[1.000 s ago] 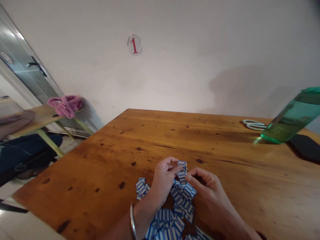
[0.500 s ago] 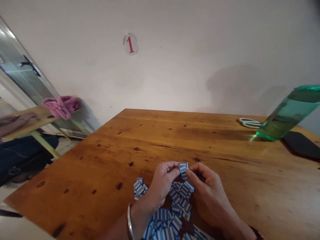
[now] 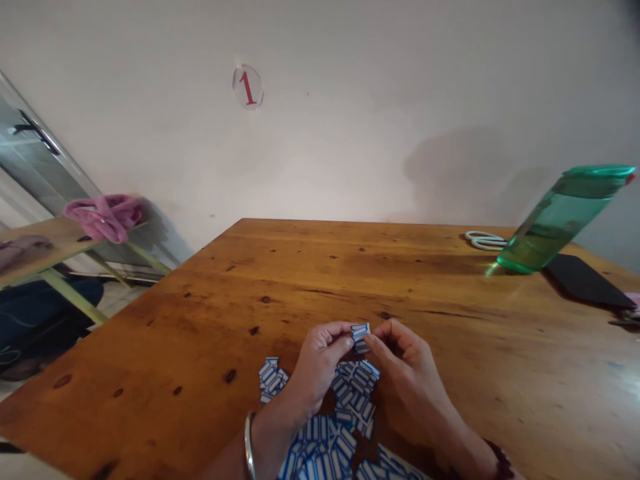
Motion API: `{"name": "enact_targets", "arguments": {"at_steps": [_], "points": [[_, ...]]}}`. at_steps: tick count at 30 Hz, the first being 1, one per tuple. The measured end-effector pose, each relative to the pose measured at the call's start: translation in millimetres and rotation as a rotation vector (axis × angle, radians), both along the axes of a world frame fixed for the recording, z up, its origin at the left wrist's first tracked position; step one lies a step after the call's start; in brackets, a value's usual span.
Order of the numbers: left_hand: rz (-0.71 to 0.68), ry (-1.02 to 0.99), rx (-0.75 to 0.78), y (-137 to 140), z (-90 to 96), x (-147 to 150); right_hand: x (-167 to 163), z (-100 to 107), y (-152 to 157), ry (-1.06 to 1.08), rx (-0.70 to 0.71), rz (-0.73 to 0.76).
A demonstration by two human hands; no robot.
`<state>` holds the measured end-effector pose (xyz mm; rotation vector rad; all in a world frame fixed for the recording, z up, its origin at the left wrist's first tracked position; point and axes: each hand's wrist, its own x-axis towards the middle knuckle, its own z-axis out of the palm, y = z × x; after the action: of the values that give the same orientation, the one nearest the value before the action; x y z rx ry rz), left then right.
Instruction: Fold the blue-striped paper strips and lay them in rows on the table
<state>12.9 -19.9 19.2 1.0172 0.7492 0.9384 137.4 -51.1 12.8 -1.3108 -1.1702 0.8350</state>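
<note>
- The small label (image 3: 360,331) was a white paper rectangle with blue bars printed across it, held just above the table, at 12 o'clock from the heap of the same pieces.
- The heap of labels (image 3: 345,417) lay on the wooden table (image 3: 450,347) under and between both wrists; a smaller cluster (image 3: 270,379) sat apart at 9 o'clock from it.
- The left hand (image 3: 320,363) came in from 6 o'clock, a metal bangle (image 3: 249,443) on its wrist, with thumb and forefinger pinching the label's left edge.
- The right hand (image 3: 407,367), knuckles up, had its fingertips closed on the label's right edge, so both hands pinched the same piece.
- At 2 o'clock, well apart, stood a green bottle (image 3: 560,220), with scissors (image 3: 483,240) just beside it and a dark flat object (image 3: 583,280) to its right.
- On the wall at 12 o'clock was a round tag with a red 1 (image 3: 247,87).
- At 9 o'clock, off the table, a pink cloth (image 3: 103,217) lay on another bench (image 3: 30,243).
</note>
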Motion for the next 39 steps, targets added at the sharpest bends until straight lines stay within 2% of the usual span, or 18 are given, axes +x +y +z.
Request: {"name": "enact_targets", "arguments": {"at_steps": [30,35,39], "points": [[-0.044,0.027,0.026,-1.7,0.2,1.9,1.1,-6.0,0.5,-0.023,0.032,-0.062],[0.014,0.058,0.03,-3.0,-2.4,6.6,-0.1,-5.7,-1.2,-0.074,0.017,-0.068],[0.069,0.076,0.026,0.4,0.4,3.2,0.4,-5.9,-1.8,-0.102,0.004,0.014]]}}
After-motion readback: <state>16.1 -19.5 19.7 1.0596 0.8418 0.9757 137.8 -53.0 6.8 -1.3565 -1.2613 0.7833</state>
